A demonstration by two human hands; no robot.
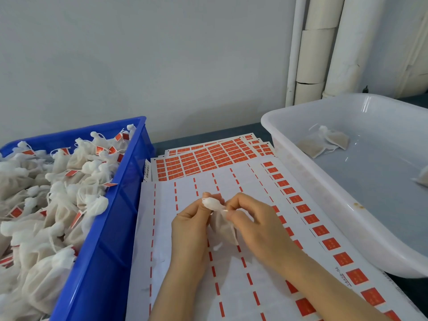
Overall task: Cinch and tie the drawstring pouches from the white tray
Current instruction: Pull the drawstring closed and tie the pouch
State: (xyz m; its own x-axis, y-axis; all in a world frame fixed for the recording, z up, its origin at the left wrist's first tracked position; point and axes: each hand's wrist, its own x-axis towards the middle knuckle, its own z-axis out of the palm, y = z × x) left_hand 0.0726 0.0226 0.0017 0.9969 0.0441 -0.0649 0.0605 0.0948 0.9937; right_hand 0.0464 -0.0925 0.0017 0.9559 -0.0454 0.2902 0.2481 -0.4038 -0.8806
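The left hand (191,228) pinches the gathered neck of a drawstring pouch (222,228). The right hand (254,224) pinches its string just beside the neck. The pouch hangs between them over sheets of red labels (231,286). A blue crate (104,251) of tagged, tied pouches (46,193) sits left. The white tray (347,205), right, holds a few loose pouches (324,141).

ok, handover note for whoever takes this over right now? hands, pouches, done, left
Left hand grips the pouch by its gathered top; right hand pinches its neck. It is held above the label sheets; the knot's state is not visible.
Done: blue crate is heaped with tied pouches, many with red tags.
Left: finish this one, then the loose pouches in the white tray; one more pouch shows at the frame's right edge.
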